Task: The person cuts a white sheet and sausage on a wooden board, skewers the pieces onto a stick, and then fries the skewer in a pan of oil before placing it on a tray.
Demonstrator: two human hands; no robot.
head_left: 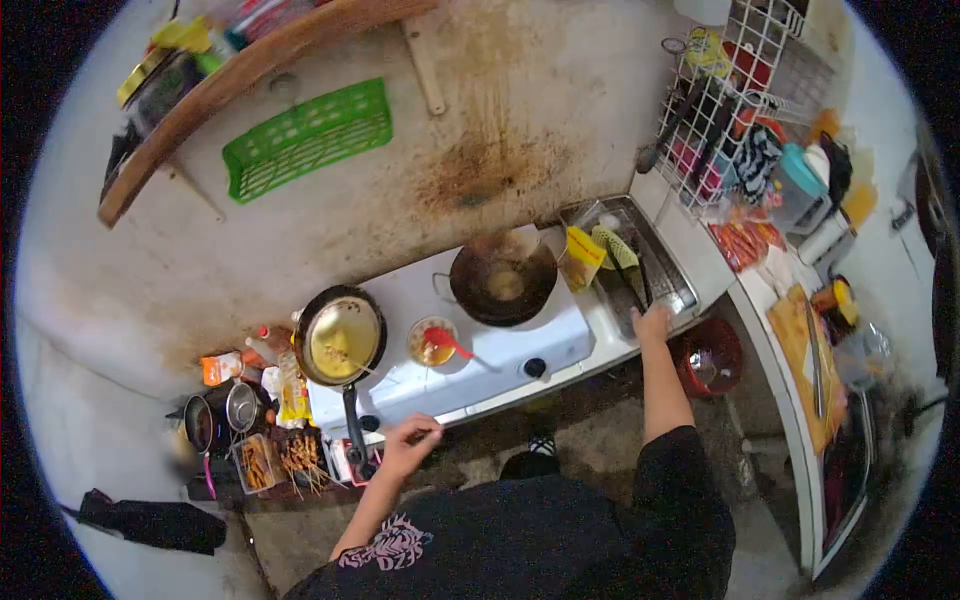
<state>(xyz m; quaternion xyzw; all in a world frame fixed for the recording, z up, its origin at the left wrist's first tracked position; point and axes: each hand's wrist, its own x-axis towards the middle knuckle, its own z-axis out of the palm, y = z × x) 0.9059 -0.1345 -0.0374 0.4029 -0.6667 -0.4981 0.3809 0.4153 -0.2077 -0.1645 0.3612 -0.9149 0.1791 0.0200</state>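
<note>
Reaching over the right end of the counter, my right hand [655, 322] has its fingers around the near end of dark tongs [645, 285]. The tongs lie over a metal tray [682, 285] with a wire rack. My left hand [413, 440] is held in front of the stove [470, 385], fingers curled together with nothing visible in them. To its left is the black handle of a frying pan [350, 410]. The pan [340, 335] holds yellow liquid and a thin stick. A dark wok [503, 280] sits on the right burner. Between them stands a bowl [425, 342] with a red spoon [447, 342].
Skewered food [302, 458] and a plastic box [257, 463] of more skewers lie at the left. A yellow packet [582, 258] leans by the tray. On the right counter are a cutting board [797, 345] and a knife [815, 365]. A red bucket [710, 357] stands below.
</note>
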